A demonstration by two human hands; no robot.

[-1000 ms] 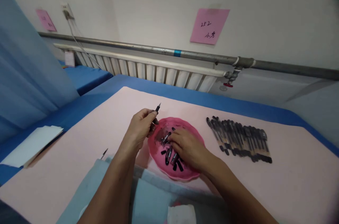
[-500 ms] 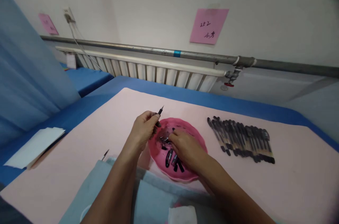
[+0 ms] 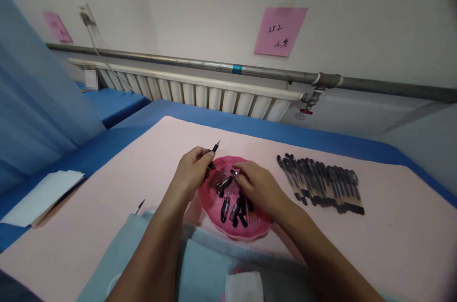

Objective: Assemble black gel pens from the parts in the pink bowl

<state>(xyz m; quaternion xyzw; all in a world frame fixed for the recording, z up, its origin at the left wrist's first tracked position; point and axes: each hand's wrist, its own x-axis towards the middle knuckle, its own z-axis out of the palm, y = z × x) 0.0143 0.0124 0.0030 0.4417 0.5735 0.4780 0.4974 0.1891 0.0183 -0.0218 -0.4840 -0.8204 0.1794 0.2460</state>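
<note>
My left hand (image 3: 191, 173) is closed round a black pen (image 3: 214, 148) whose bare tip points up and away, just left of a pink dish (image 3: 214, 202). Several black pen caps (image 3: 232, 207) lie in the dish. My right hand (image 3: 259, 186) hovers over the dish's far side with thumb and finger pinched on a small black cap (image 3: 233, 173). A row of several capped black pens (image 3: 321, 183) lies on the pink mat to the right.
A pink mat (image 3: 392, 226) covers a blue table. A loose pen (image 3: 140, 206) lies near a light blue cloth (image 3: 143, 254) at the front. White paper (image 3: 39, 195) sits at the left. A radiator (image 3: 200, 92) and pipe run along the wall.
My right hand has lifted from among the caps in the dish with one cap pinched and moved slightly up and right. The left hand with the pen has barely moved.
</note>
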